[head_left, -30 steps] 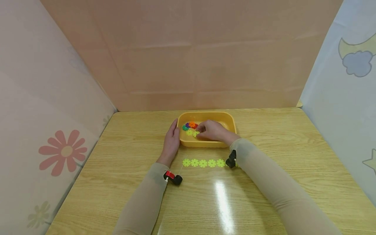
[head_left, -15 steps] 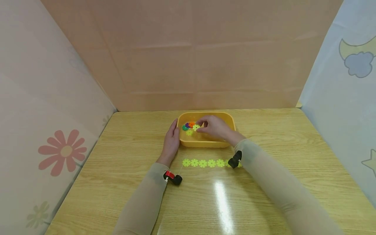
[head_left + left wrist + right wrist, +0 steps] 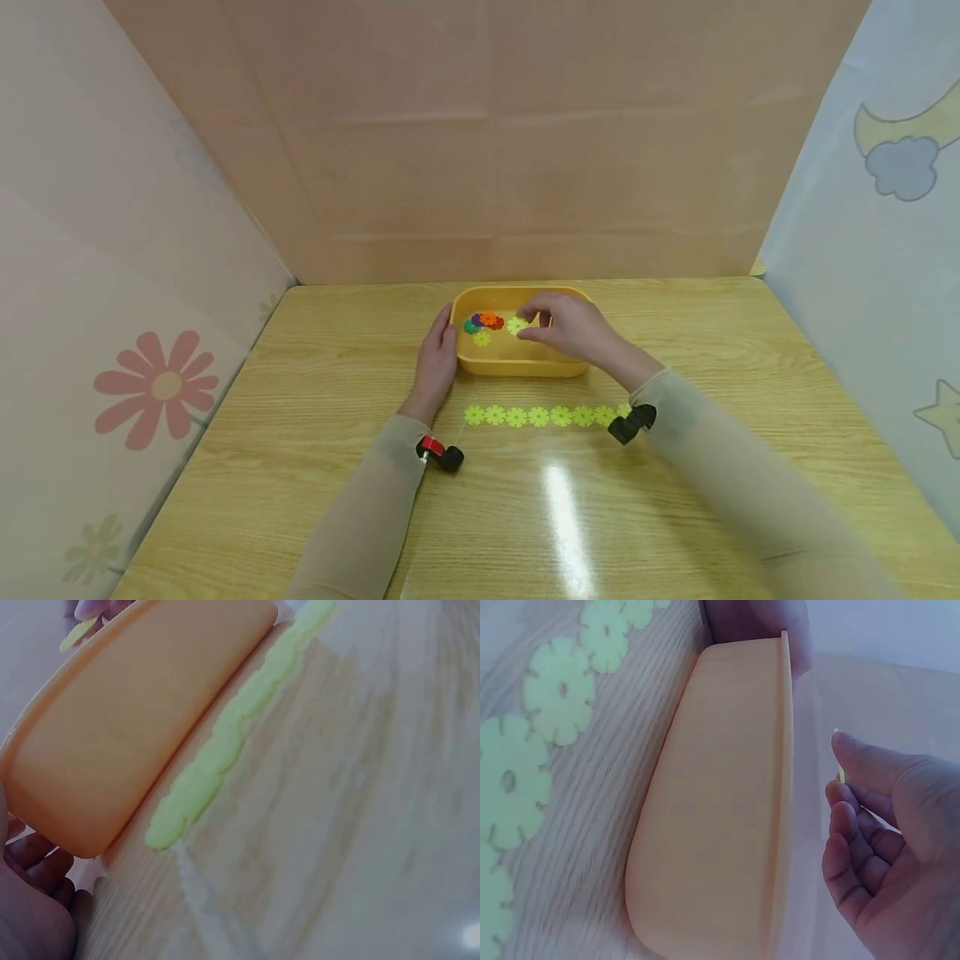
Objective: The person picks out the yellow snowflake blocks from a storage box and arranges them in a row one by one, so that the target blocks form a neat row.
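Observation:
My right hand (image 3: 573, 329) pinches a yellow-green notched plastic disc (image 3: 516, 326) between thumb and fingertips, above the yellow plastic bin (image 3: 517, 368). In the right wrist view the held disc (image 3: 841, 766) shows edge-on. My left hand (image 3: 435, 367) rests along the outside of the bin's left end, and its fingers (image 3: 49, 866) touch the corner there. Inside the bin lie one loose yellow-green disc (image 3: 482, 339) and a small cluster of green, purple, orange and red discs (image 3: 489, 319). A row of yellow-green discs (image 3: 538, 417) lies on the table in front of the bin.
The wooden table (image 3: 360, 358) meets a tan back panel (image 3: 487, 167) behind the bin, with pale decorated panels at either side. A pale thin strip (image 3: 199, 892) runs from the row's left end toward my left wrist. Black wrist devices (image 3: 633, 423) sit near the tabletop.
My right hand has lifted a yellow-green disc from the bin's floor and moved it right, away from the coloured cluster. More of the row's right end shows. My left hand stays in place.

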A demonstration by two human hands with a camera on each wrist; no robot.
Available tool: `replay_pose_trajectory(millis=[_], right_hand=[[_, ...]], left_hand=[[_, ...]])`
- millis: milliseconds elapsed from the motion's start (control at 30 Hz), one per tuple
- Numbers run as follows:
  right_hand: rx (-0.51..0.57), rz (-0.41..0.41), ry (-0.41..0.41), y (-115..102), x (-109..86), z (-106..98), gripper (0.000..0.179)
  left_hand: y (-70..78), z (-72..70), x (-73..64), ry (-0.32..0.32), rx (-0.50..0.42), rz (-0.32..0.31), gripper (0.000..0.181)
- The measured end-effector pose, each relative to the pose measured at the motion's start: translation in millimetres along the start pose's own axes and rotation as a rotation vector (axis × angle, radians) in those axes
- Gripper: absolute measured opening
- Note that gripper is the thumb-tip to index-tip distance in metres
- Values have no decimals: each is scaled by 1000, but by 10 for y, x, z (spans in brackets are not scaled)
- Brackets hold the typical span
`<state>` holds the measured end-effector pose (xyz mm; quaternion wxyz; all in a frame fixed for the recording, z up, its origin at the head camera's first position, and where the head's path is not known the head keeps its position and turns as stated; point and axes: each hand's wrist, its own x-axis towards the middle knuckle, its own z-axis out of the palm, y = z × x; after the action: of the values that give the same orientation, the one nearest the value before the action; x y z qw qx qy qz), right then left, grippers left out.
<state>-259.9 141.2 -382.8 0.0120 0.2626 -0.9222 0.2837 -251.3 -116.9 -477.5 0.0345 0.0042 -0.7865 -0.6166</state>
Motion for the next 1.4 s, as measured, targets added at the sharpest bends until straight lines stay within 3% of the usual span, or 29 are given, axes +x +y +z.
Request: replay_pose_trajectory(millis=[800,1400], right_hand=[[-24,40,98,252,-829,-362,25],[-75,126,91,520,-1353,-502,28]], left_hand=[[17,-4,-8,-12,-1,-2,60],[22,-4,-10,-14,-6,-8,59]])
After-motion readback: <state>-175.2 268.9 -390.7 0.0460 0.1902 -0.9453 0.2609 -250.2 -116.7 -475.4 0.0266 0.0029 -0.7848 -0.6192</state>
